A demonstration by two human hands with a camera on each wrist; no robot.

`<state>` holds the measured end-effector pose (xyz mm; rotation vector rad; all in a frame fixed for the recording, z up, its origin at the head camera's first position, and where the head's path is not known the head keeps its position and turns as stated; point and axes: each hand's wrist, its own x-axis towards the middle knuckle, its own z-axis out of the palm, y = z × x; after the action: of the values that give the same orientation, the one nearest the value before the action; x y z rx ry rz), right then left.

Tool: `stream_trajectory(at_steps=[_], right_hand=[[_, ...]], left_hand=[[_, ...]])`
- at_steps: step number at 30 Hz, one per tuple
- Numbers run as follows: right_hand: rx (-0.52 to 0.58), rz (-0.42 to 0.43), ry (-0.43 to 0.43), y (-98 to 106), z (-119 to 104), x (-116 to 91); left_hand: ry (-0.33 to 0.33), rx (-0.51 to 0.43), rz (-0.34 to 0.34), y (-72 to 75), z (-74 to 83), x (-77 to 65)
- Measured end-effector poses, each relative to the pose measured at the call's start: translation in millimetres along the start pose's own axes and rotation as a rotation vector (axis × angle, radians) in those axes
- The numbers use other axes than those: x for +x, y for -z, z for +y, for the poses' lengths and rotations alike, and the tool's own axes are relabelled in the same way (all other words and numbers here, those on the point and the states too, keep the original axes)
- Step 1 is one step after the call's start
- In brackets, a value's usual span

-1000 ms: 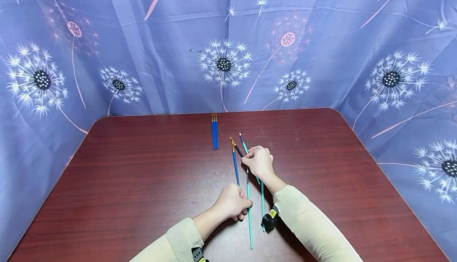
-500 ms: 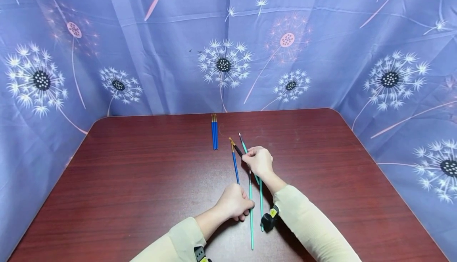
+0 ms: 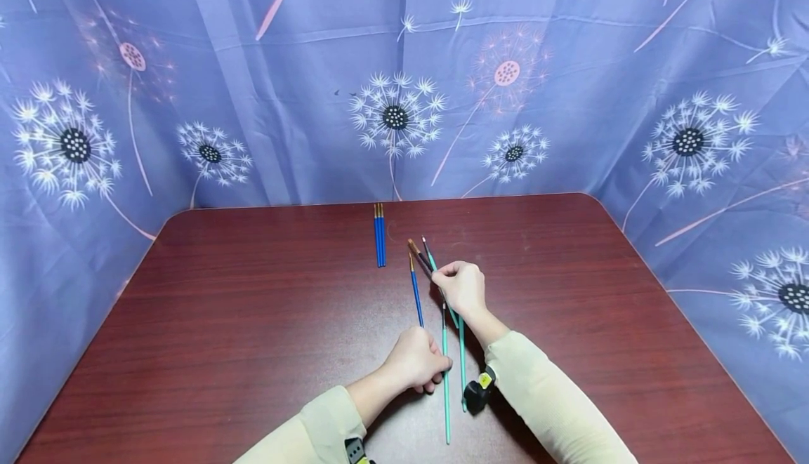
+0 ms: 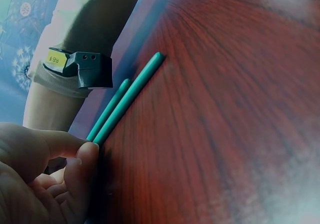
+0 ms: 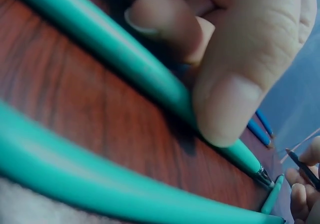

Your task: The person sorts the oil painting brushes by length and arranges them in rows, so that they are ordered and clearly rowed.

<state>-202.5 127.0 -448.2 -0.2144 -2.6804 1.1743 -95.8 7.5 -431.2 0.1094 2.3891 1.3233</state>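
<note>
My left hand [image 3: 413, 362] pinches the handle of a teal paintbrush [image 3: 446, 408] between thumb and finger, low over the table; the left wrist view shows that teal handle [image 4: 132, 96] from close by. My right hand [image 3: 461, 288] grips a dark-handled paintbrush [image 3: 422, 259] with a tan tip pointing away; its rear part is hidden by the hand. In the right wrist view, the left thumb [image 5: 225, 109] presses the teal handle [image 5: 110, 44], and the dark brush [image 5: 302, 166] appears at the right edge. A blue paintbrush [image 3: 416, 295] runs toward the left hand, which hides its end.
Another teal paintbrush [image 3: 463, 366] lies beside the right wrist. One more teal brush [image 3: 430, 252] extends under the right hand. Several blue paintbrushes [image 3: 380, 239] lie side by side near the back edge of the brown table [image 3: 253, 323]. A patterned curtain [image 3: 303, 99] surrounds it.
My left hand has shifted slightly right, with the teal paintbrush in it. My right hand has moved a little right, and the dark brush's tip has drawn apart from the blue brush's tip.
</note>
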Motion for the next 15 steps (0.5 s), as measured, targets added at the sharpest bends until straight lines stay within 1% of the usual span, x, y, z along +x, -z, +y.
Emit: stream_trajectory(at_steps=[6, 11, 15], right_hand=[[0.044, 0.031, 0.017, 0.8, 0.3, 0.5], [0.108, 0.018, 0.023, 1.2, 0.1, 0.3], [0.134, 0.002, 0.026, 1.5, -0.1, 0.0]], left_hand=[[-0.003, -0.010, -0.003, -0.7, -0.2, 0.4], [0.000, -0.008, -0.001, -1.3, -0.1, 0.5], [-0.001, 0.000, -0.005, -2.2, 0.6, 0.3]])
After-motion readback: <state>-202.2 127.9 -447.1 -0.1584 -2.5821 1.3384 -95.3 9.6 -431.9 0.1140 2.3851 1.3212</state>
